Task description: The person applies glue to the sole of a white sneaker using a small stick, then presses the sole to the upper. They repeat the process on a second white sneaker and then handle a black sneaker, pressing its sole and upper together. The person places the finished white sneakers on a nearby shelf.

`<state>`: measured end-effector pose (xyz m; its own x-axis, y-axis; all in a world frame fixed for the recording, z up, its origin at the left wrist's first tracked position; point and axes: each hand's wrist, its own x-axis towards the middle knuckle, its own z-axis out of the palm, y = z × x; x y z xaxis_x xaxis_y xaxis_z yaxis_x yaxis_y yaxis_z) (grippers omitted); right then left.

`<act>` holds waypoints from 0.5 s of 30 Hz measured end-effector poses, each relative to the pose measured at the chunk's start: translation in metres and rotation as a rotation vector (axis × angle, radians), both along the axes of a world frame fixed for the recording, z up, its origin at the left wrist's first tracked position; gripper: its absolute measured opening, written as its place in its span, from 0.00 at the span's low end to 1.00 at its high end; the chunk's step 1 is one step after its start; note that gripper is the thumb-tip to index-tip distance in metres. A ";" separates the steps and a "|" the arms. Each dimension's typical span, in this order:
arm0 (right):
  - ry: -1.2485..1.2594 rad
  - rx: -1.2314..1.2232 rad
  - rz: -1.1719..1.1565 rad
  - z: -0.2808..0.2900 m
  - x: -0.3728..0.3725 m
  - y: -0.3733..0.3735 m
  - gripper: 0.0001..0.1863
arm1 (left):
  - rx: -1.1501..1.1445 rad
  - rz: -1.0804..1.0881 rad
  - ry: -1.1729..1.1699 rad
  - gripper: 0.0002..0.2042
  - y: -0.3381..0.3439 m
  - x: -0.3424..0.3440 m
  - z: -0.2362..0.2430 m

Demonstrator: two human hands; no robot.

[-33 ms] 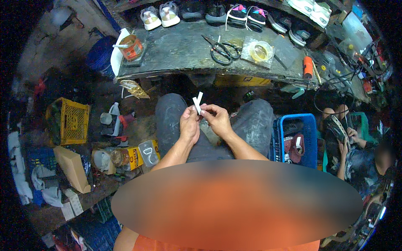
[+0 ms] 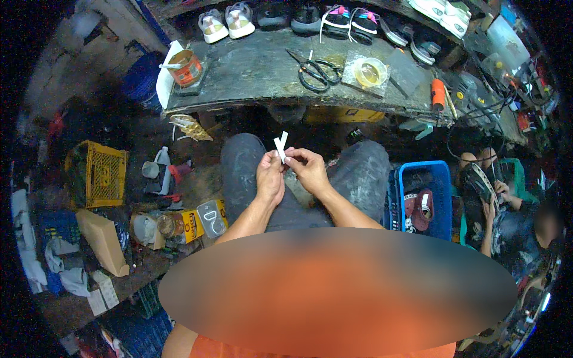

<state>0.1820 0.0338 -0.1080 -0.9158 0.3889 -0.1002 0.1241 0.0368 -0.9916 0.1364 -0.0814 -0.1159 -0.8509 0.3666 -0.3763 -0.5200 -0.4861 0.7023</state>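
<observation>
Between my knees, two narrow white strips (image 2: 280, 147) stick up from my fingers, crossing in a V shape. My left hand (image 2: 271, 179) is closed, with the strips' lower ends at its thumb and fingertips. My right hand (image 2: 307, 171) pinches the same lower ends from the other side, its thumb and forefinger together. The fingertips of both hands meet there. Whether the strips are one folded piece or two separate ones, I cannot tell. Ahead on the dark workbench (image 2: 250, 74) lie black-handled scissors (image 2: 317, 73).
A tin can (image 2: 185, 67), a tub of yellowish liquid (image 2: 370, 72) and an orange-handled tool (image 2: 438, 94) are on the bench. Several shoes (image 2: 227, 24) line its back. A blue basket (image 2: 449, 197) with maroon shoes stands right, beside a seated person (image 2: 516, 232). A yellow crate (image 2: 106, 173) is left.
</observation>
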 end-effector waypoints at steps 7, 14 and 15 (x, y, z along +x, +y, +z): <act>-0.076 0.035 -0.063 -0.007 -0.003 0.009 0.11 | -0.077 -0.042 -0.008 0.07 -0.006 -0.004 -0.023; 0.003 0.035 -0.038 -0.006 -0.005 0.016 0.14 | -0.265 -0.007 0.097 0.08 0.000 -0.003 -0.011; -0.075 0.027 -0.057 -0.003 -0.005 0.015 0.14 | -0.256 0.024 0.120 0.08 0.000 -0.005 -0.006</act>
